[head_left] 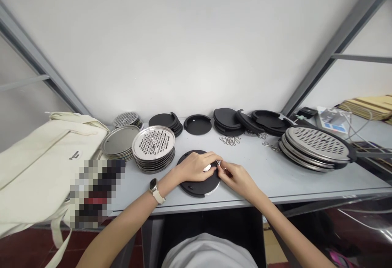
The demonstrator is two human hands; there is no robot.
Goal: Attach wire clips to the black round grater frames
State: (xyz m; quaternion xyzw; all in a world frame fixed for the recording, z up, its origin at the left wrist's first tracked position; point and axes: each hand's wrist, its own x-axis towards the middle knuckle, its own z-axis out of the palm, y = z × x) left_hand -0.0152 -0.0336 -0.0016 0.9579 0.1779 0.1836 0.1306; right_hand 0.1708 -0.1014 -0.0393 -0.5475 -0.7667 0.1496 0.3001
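Note:
A round black disc (196,188) lies flat at the table's front edge, a thin silver rim showing at its lower right. Across its top reaches my left hand (193,167), fingers bent round a small white rounded thing (207,168) and fingertips at the disc's right edge. My right hand (235,179) is closed in a pinch there, on a small shiny metal piece (218,163) touching the fingertips of both hands. Most of that piece is hidden by the fingers. Behind the disc lie several bent metal wire hooks (229,140).
To the left stand a stack of grater discs (153,143), plain metal discs (120,140) and a cream bag (45,170). Black round holders (228,118) line the wall. At right is a stack of large perforated metal discs (318,143). Grey frame posts (333,43) rise on both sides.

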